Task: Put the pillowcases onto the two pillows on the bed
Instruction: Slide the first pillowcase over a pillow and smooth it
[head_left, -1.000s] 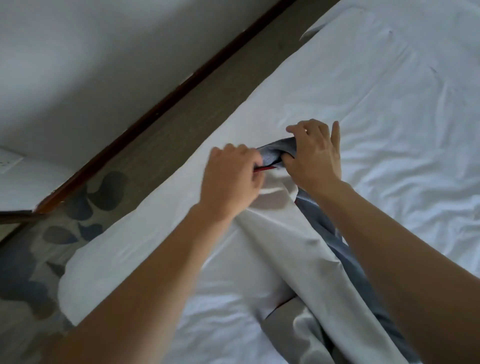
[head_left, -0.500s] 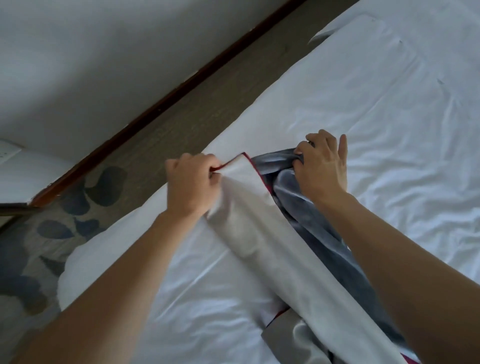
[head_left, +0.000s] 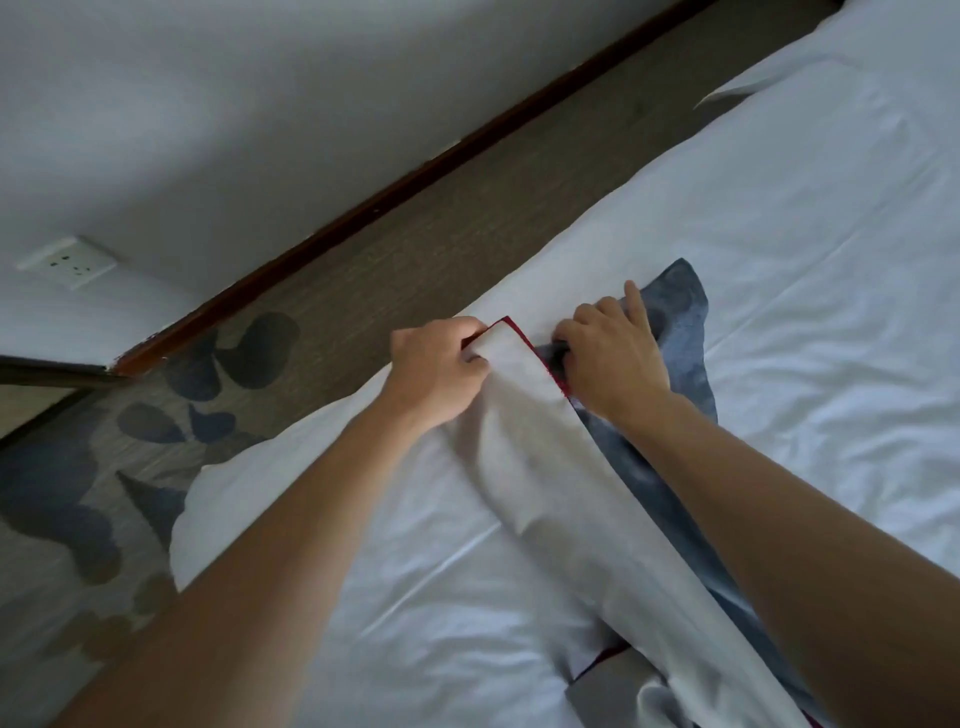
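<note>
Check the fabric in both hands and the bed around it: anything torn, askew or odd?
Nothing looks torn or spilled. The left hand pinches the white pillowcase edge with red piping; the right hand grips the blue-grey patterned fabric, whose corner pokes out past it. The white bed sheet is wrinkled, nothing more.

Dim, soft daylight comes from the right; the bed sheet (head_left: 810, 249) is brightest there. Shadows are weak, edges slightly blurred and curved.

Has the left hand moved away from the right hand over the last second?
Yes. The left hand drew the white pillowcase edge leftward toward the bed edge, opening a gap.
</note>
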